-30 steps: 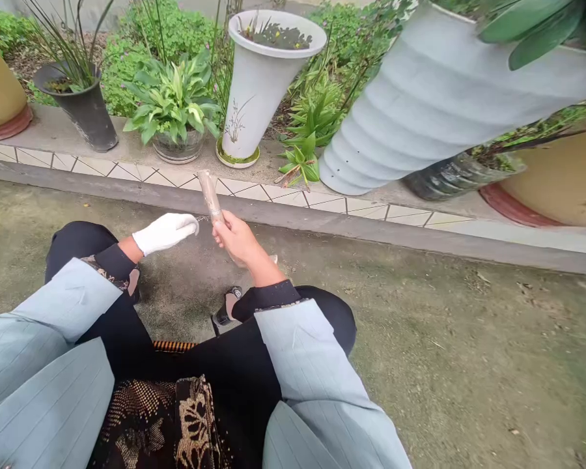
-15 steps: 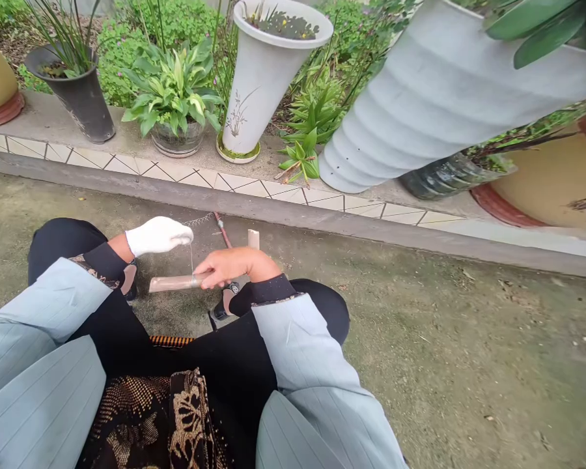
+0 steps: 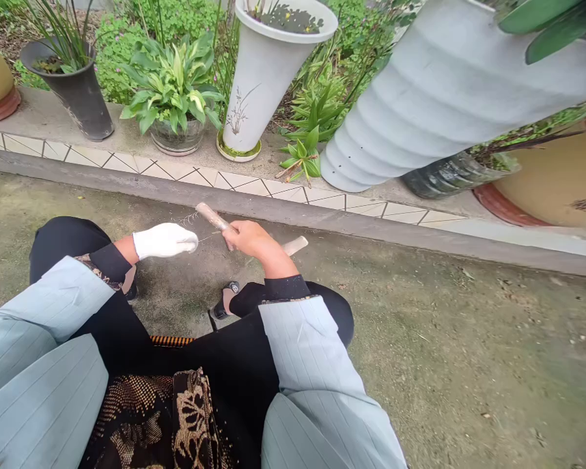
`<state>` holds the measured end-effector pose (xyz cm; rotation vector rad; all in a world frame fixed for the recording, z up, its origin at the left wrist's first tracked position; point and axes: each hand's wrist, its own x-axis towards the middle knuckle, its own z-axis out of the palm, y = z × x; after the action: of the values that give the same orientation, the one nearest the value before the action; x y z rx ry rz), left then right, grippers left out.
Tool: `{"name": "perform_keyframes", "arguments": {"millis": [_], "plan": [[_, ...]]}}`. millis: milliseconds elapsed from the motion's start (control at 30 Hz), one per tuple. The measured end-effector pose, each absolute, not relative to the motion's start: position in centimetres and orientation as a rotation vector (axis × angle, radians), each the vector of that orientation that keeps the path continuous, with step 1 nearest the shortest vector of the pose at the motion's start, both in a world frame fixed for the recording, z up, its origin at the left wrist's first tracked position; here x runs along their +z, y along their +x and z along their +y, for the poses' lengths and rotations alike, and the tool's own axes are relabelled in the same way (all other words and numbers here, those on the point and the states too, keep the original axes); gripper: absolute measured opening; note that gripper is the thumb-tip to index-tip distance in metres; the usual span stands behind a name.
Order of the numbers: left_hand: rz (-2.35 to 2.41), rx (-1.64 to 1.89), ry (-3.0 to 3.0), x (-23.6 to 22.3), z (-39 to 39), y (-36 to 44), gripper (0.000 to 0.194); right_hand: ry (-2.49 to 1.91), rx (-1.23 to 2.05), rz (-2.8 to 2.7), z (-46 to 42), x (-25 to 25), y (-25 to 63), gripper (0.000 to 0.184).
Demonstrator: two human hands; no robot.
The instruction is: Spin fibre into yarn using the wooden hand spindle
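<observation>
Pale stick (image 3: 209, 216), swung from level, is now angling toward the ledge's (image 3: 254, 207) front edge, right hand (image 3: 254, 239) clamping it, wire (image 3: 208, 237) running straight to left hand's (image 3: 163, 240) pinched-together, gloved fingers.

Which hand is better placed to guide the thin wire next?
The gloved left hand, probably: the thin wire runs from it, while the bare right hand holds the pale stick.

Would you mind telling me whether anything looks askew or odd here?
The left hand wears a white glove, oddly unmatched, as the right hand is bare. Thin wire also curls loosely beyond the glove.
</observation>
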<state>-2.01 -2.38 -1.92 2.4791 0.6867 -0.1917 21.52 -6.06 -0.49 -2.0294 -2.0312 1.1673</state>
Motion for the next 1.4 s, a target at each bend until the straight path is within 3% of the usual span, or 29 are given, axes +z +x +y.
{"name": "perform_keyframes", "arguments": {"millis": [67, 133, 233, 300, 367, 533, 733, 800, 867, 967, 1067, 1200, 1400], "plan": [[0.752, -0.201, 2.651, -1.9, -2.2, -2.3, 0.033, -2.088, 1.226, -2.317, -6.2, -0.6, 20.8, 0.021], [0.711, -0.17, 2.717, -2.0, -2.2, -2.6, 0.032, -1.95, 1.577, -2.533, -6.6, -0.8, 19.8, 0.019], [0.564, -0.072, 2.606, -2.0, -2.4, -2.6, 0.029, -1.39, 2.155, -2.58, -7.4, -0.6, 18.7, 0.021], [0.563, 0.029, 2.426, -1.8, -2.5, -2.4, 0.029, -1.024, 2.281, -2.397, -7.8, 0.1, 18.9, 0.021], [0.611, 0.115, 2.247, -1.7, -2.5, -2.2, 0.032, -0.949, 2.166, -2.033, -7.8, 0.7, 19.8, 0.022], [0.749, 0.11, 2.071, -1.8, -2.6, -1.9, 0.035, -1.399, 1.481, -1.361, -6.4, 0.2, 22.6, 0.026], [0.633, -0.023, 2.358, -1.8, -2.6, -1.9, 0.033, -2.142, 0.811, -1.843, -5.1, -1.0, 23.5, 0.024], [0.667, -0.062, 2.5, -1.6, -2.6, -2.0, 0.034, -2.251, 0.876, -2.152, -5.4, -1.0, 22.7, 0.023], [0.688, -0.088, 2.598, -1.5, -2.6, -2.2, 0.033, -2.176, 1.308, -2.459, -5.9, -1.2, 21.4, 0.024], [0.631, -0.081, 2.641, -1.5, -2.7, -2.3, 0.031, -1.739, 1.966, -2.613, -6.8, -2.0, 19.2, 0.023], [0.66, -0.039, 2.625, -1.8, -2.6, -2.3, 0.033, -1.343, 2.27, -2.507, -7.4, -2.4, 18.0, 0.025], [0.826, -0.009, 2.531, -2.6, -1.7, -2.6, 0.034, -1.043, 2.194, -2.374, -7.5, -0.6, 19.2, 0.022], [0.83, 0.033, 2.208, -2.7, -1.9, -2.3, 0.032, -1.306, 1.614, -1.716, -7.3, 1.5, 22.2, 0.031]]}}
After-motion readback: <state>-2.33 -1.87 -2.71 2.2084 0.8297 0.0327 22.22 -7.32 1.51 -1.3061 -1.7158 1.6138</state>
